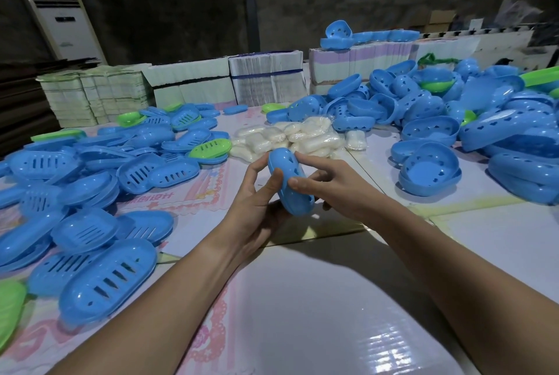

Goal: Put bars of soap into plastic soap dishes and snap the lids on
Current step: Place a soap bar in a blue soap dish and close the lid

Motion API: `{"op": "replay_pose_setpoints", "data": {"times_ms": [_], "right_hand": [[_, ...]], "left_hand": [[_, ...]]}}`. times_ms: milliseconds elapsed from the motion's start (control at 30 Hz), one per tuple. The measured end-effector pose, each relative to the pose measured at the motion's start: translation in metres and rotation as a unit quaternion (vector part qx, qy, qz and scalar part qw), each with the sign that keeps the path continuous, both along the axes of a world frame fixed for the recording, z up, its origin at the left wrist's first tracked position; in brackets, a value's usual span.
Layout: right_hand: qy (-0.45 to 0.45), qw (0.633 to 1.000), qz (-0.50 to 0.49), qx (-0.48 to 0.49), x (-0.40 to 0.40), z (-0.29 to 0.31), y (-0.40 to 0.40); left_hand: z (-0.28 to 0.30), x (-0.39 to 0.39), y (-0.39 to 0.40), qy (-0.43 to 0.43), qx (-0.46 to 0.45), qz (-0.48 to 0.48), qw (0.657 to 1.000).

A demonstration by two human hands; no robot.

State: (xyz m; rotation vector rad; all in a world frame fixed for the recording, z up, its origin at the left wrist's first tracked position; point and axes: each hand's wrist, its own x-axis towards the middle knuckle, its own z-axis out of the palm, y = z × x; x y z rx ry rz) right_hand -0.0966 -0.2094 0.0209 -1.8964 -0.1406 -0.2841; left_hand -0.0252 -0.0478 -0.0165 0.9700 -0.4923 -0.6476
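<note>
Both hands hold one closed blue soap dish (286,169) on edge above the middle of the table. My left hand (257,202) cups it from below and the left, thumb pressed on its lid. My right hand (326,184) grips its right side, thumb on the near face, fingers round the far rim. Whether a soap bar is inside is hidden. A heap of wrapped white soap bars (290,137) lies just beyond the hands.
Slotted blue lids (106,281) and a few green ones (208,147) are piled at the left. Blue dish bases with heart-shaped holes (429,169) are heaped at the right. Stacks of flat cartons (263,78) line the table's far edge. White glossy table (302,299) lies near me.
</note>
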Motion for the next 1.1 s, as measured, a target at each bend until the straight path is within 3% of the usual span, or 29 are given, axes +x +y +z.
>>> {"op": "replay_pose_setpoints", "data": {"times_ms": [233, 400, 633, 733, 900, 1100], "right_hand": [[0.020, 0.984, -0.124, -0.128, -0.001, -0.009, 0.007], [-0.028, 0.935, -0.200, -0.291, -0.013, -0.001, 0.005], [-0.027, 0.896, -0.324, -0.304, -0.080, 0.024, -0.061], [0.007, 0.872, -0.398, -0.283, -0.120, 0.040, -0.117], [0.112, 0.780, -0.545, -0.287, -0.175, 0.052, -0.218], [0.259, 0.726, -0.571, -0.282, -0.215, 0.033, -0.304]], "left_hand": [[0.003, -0.002, 0.003, -0.012, 0.026, -0.017, 0.999], [0.003, -0.005, 0.001, -0.058, 0.046, -0.035, 0.997], [-0.001, 0.002, 0.000, -0.024, 0.050, 0.009, 0.998], [-0.004, 0.004, -0.003, -0.035, 0.046, 0.011, 0.998], [-0.007, 0.006, -0.003, -0.032, 0.042, 0.017, 0.998], [-0.014, 0.020, -0.007, -0.003, 0.047, 0.038, 0.998]]}}
